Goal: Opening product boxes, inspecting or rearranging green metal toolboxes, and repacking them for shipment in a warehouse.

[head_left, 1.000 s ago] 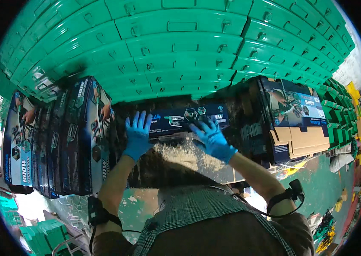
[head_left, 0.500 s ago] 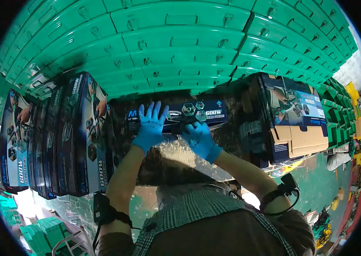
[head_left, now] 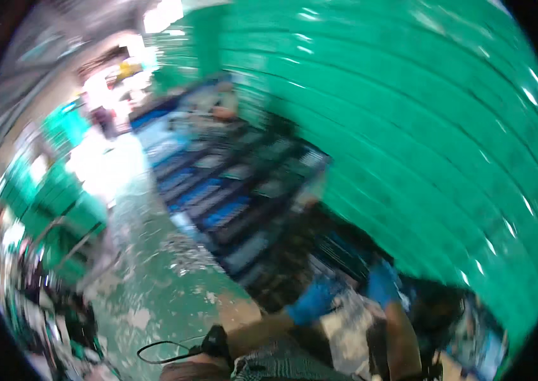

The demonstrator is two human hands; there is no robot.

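The view is smeared by motion. My left hand (head_left: 315, 301), in a blue glove, is at the near side of a dark printed carton (head_left: 339, 255) on the worn bench. My right hand (head_left: 384, 284), also blue-gloved, is by the right part of that carton. Blur hides the fingers of both hands, so whether either grips the carton cannot be made out. Left of the hands stands a row of similar dark blue and black cartons (head_left: 218, 184), packed side by side.
A wall of stacked green bins (head_left: 421, 127) rises behind the bench. Another printed carton (head_left: 475, 340) is at the lower right. Green crates (head_left: 68, 209) stand on a metal frame at the left, beyond the worn green floor (head_left: 154, 273).
My view has swung left, showing the floor and the row of cartons. Both hands now appear low and right in the picture; the carton is still beside them.
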